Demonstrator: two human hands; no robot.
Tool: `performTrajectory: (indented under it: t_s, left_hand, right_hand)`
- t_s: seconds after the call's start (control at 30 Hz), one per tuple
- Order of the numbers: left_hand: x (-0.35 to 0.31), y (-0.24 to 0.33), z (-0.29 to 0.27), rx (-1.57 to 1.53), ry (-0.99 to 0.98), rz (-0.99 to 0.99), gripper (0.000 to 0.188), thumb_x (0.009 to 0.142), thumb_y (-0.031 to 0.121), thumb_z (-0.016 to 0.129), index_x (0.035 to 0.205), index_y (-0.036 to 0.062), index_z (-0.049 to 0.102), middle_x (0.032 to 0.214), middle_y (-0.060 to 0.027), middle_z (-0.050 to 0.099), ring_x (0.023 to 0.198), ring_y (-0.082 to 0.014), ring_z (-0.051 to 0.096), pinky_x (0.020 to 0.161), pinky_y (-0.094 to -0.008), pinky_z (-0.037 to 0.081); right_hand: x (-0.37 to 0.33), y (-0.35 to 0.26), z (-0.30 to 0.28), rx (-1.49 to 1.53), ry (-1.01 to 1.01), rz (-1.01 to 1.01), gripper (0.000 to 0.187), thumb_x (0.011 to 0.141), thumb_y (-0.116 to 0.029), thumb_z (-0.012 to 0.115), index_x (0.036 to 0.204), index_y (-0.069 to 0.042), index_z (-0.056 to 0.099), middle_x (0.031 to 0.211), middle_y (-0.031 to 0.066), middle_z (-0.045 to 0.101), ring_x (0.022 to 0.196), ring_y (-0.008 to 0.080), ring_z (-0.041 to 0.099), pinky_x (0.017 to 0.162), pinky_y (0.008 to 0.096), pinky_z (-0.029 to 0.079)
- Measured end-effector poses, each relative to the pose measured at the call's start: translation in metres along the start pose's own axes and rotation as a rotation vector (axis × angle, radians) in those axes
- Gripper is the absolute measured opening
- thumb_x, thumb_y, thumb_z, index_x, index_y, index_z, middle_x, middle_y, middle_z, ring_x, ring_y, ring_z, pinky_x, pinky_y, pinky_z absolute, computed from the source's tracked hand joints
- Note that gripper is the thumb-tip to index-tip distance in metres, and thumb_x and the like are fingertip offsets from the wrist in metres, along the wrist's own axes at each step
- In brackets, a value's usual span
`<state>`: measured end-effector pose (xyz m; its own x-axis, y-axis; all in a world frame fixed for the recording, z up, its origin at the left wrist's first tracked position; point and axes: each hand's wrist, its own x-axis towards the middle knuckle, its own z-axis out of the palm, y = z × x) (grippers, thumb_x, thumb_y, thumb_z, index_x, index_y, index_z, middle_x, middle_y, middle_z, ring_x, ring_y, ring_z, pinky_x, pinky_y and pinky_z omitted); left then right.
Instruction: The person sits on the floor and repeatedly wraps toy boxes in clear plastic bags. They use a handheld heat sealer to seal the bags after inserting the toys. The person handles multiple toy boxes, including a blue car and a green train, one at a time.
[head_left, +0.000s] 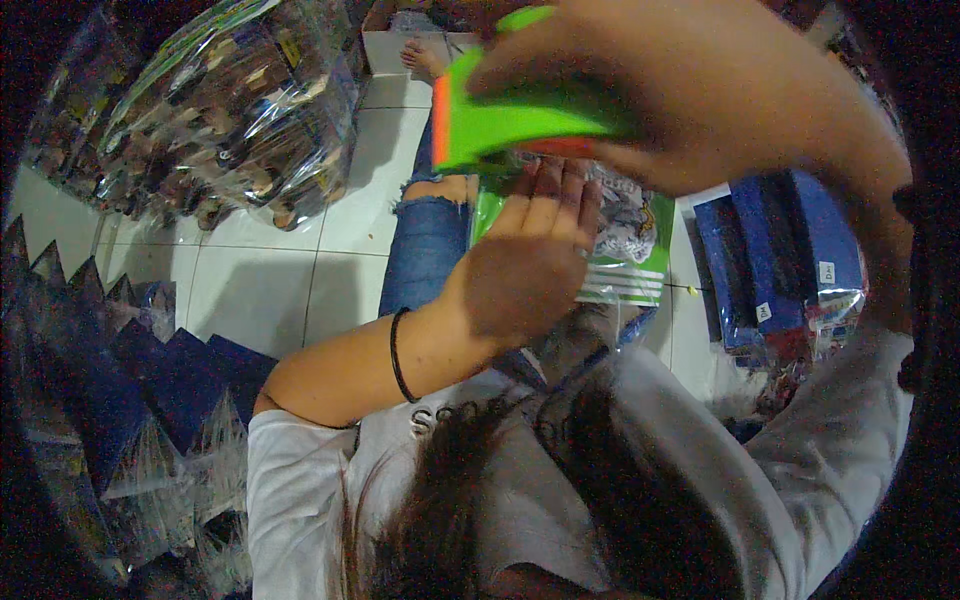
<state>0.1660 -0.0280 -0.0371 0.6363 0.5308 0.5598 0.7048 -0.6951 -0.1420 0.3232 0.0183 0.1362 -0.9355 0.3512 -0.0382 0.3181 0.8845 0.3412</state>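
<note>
My right hand [700,90] is raised close to the camera, fingers pinched on a bright green flat piece with an orange edge [500,115]. Below it my left hand [530,265], a black band on its wrist, rests flat with fingers together on a clear plastic packet with green and white print [635,245] lying on my lap. My blue ripped jeans [425,245] stretch away underneath, with a bare foot [425,55] at the far end.
A big clear bag of packed goods [230,110] lies on the white tiled floor [270,280] at the upper left. Dark blue packets [130,370] are stacked at left, and blue boxes in plastic [785,255] stand at right.
</note>
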Motion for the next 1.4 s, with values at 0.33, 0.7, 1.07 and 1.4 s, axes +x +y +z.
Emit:
performTrajectory:
  t_s: [0.33, 0.7, 1.07, 1.4]
  left_hand:
    - [0.001, 0.003, -0.009, 0.063, -0.029, 0.043, 0.045, 0.090, 0.018, 0.042, 0.125, -0.0087, 0.051, 0.132, -0.0282, 0.050, 0.126, -0.0392, 0.045, 0.109, -0.0455, 0.032]
    - [0.022, -0.021, -0.051, -0.277, -0.310, 0.037, 0.067, 0.071, 0.025, 0.067, 0.131, 0.0013, 0.048, 0.136, -0.0198, 0.048, 0.126, -0.0388, 0.045, 0.108, -0.0455, 0.034]
    - [0.196, -0.058, 0.039, -0.199, -0.458, 0.892, 0.052, 0.089, 0.052, 0.052, 0.086, 0.0040, 0.071, 0.079, -0.0191, 0.066, 0.073, -0.0351, 0.065, 0.068, -0.0456, 0.051]
    - [0.302, -0.199, 0.097, 0.019, -0.498, -0.397, 0.084, 0.087, 0.074, 0.030, 0.117, 0.0040, 0.064, 0.121, -0.0220, 0.061, 0.112, -0.0354, 0.059, 0.099, -0.0414, 0.043]
  right_hand:
    - [-0.190, -0.019, 0.054, 0.011, 0.161, 0.433, 0.052, 0.068, -0.013, 0.063, 0.119, -0.013, 0.067, 0.117, 0.0212, 0.060, 0.099, 0.0350, 0.061, 0.085, 0.0413, 0.049]
    - [-0.177, 0.019, 0.129, -0.090, -0.531, 0.431, 0.033, 0.074, -0.018, 0.067, 0.107, -0.013, 0.069, 0.110, 0.0215, 0.061, 0.102, 0.0367, 0.062, 0.088, 0.0448, 0.050]
    - [-0.250, -0.051, 0.445, 0.665, -0.124, 1.135, 0.056, 0.075, -0.033, 0.072, 0.122, -0.005, 0.061, 0.126, 0.0135, 0.058, 0.112, 0.0276, 0.058, 0.095, 0.0361, 0.044]
    - [-0.035, -0.050, 0.248, 1.169, 1.227, 1.027, 0.073, 0.097, -0.041, 0.042, 0.153, -0.009, 0.008, 0.159, 0.0098, 0.009, 0.146, 0.0258, 0.012, 0.115, 0.0451, 0.014]
